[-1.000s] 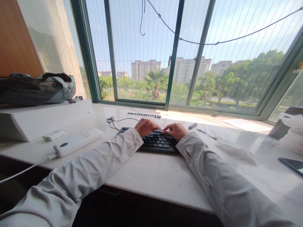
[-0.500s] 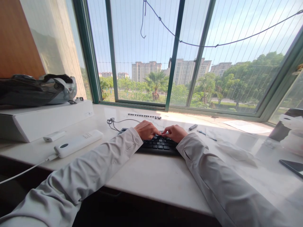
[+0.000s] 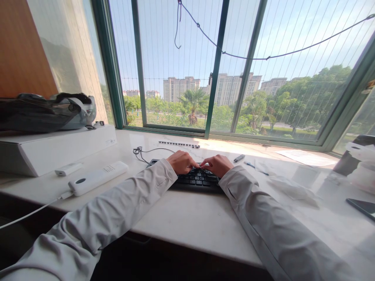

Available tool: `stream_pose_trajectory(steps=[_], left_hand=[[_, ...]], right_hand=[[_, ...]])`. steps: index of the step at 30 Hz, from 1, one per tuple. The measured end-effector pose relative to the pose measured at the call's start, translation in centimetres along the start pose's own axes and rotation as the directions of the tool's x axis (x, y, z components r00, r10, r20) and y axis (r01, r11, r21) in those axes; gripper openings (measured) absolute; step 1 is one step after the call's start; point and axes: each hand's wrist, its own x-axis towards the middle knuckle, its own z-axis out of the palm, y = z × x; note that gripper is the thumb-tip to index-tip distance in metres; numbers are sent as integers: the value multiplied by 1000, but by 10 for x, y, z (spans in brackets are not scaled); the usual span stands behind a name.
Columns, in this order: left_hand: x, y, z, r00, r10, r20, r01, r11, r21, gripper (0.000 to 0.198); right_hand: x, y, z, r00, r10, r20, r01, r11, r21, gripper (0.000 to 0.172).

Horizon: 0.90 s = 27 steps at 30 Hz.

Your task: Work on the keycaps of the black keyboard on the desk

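Note:
A black keyboard (image 3: 198,182) lies on the white stone counter, its front rows of keys showing below my hands. Over its left-hand upper part, my left hand (image 3: 182,162) is closed, with its index finger pointing down onto the keys. My right hand (image 3: 218,165) comes in from the other side, thumb and fingers pinched together and almost touching the left fingertip. Whatever lies between the fingertips is too small to make out. Behind the keyboard, small black pieces that look like keycaps (image 3: 179,144) lie in a straight row.
A thin black cable (image 3: 140,152) curls left of the keyboard. Further left are a white corded device (image 3: 98,178), a small white block (image 3: 68,169) and a white box (image 3: 61,146). To the right lie a metal tool (image 3: 239,158), a thin pen-like tool (image 3: 256,168) and a clear plastic bag (image 3: 293,189).
Both hands stay at the same spot over the keyboard, with only a slight shift of the right fingers. The whole view has moved very slightly.

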Motion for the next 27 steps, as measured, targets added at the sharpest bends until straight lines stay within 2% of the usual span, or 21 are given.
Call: stream_pose_trajectory(steps=[8, 27], left_hand=[[0, -1, 2, 999, 38, -5, -37, 998, 58, 46], [1, 1, 3, 999, 45, -24, -43, 997, 66, 41]], right_hand=[[0, -1, 0, 1000, -5, 3, 5, 1000, -18, 24], [1, -2, -1, 999, 29, -14, -29, 999, 25, 21]])
